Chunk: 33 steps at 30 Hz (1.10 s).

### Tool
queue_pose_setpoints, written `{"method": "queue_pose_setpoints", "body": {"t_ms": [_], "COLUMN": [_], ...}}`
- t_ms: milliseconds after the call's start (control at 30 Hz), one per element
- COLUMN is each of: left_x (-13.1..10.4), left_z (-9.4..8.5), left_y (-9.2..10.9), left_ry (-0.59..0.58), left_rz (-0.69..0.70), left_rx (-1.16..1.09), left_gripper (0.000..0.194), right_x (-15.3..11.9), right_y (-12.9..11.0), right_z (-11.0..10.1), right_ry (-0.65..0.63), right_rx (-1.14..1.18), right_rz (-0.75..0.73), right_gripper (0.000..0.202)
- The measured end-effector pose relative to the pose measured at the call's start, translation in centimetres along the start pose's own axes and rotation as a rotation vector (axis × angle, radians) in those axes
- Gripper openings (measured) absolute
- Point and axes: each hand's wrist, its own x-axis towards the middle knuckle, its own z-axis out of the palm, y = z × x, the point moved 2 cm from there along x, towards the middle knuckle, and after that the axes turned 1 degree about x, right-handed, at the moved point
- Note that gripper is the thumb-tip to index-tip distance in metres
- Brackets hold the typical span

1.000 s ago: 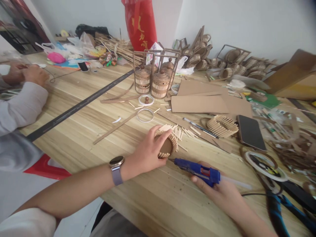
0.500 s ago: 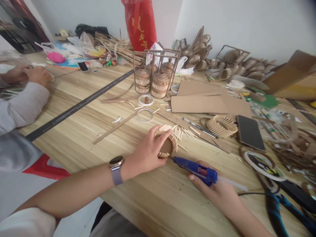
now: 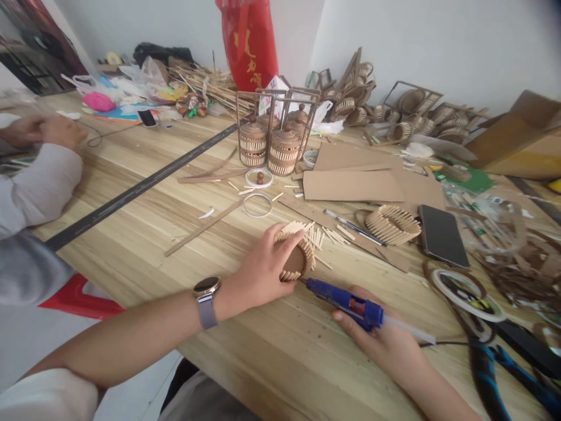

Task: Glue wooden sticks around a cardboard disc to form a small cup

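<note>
My left hand (image 3: 258, 269) grips a small round basket (image 3: 300, 260) with a brown base and a rim of short wooden sticks. In my right hand (image 3: 379, 330) is a blue glue gun (image 3: 346, 301), its tip at the basket's near edge. A clear glue stick pokes out of the gun's back. Loose short sticks (image 3: 315, 235) lie just behind the basket. To the right stands another stick ring (image 3: 393, 224), beside a dark phone (image 3: 444, 235).
Lidded baskets in frames (image 3: 284, 149) stand further back, near cardboard sheets (image 3: 353, 185). Pliers (image 3: 486, 374) and a white tape roll (image 3: 442, 283) lie at right. Another person's hands (image 3: 61, 133) are at far left, beyond a black strip (image 3: 144, 186).
My right hand and the glue gun have shifted very slightly left, the tip closer to the basket. The other person's hands have moved a little left. My left hand is unchanged.
</note>
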Motion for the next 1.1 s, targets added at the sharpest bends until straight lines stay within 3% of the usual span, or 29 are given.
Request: {"method": "queue_pose_setpoints", "body": {"t_ms": [1100], "left_x": [0.08], "left_z": [-0.01], "left_y": [-0.08], "left_ry": [0.007], "left_rz": [0.005], "left_rx": [-0.015], "left_gripper": [0.092], "right_x": [0.25], "right_y": [-0.28], "right_z": [-0.43], "right_ry": [0.042], "right_rx": [0.007], "right_rz": [-0.056], "right_gripper": [0.024]}}
